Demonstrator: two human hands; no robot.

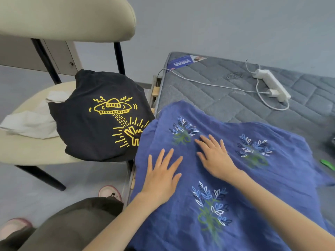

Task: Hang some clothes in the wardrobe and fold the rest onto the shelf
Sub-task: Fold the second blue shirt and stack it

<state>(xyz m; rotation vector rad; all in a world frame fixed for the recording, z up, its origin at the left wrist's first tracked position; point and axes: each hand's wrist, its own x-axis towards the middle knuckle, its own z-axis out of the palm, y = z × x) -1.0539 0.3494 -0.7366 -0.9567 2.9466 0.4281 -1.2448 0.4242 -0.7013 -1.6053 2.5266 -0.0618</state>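
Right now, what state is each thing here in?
Blue cloth garment with embroidered leaf sprigs: spread flat on the grey quilted mattress.
Black T-shirt with yellow saucer print: bunched on the beige chair seat.
White cloth: crumpled beside it.
White plastic power strip: one plug in.
Left hand: open, fingers flat on the blue garment.
Right hand: the same.

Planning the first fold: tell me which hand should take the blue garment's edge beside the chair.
Left. The left hand lies flat on the blue garment close to that edge; the right hand rests farther in and would likely need to cross over.
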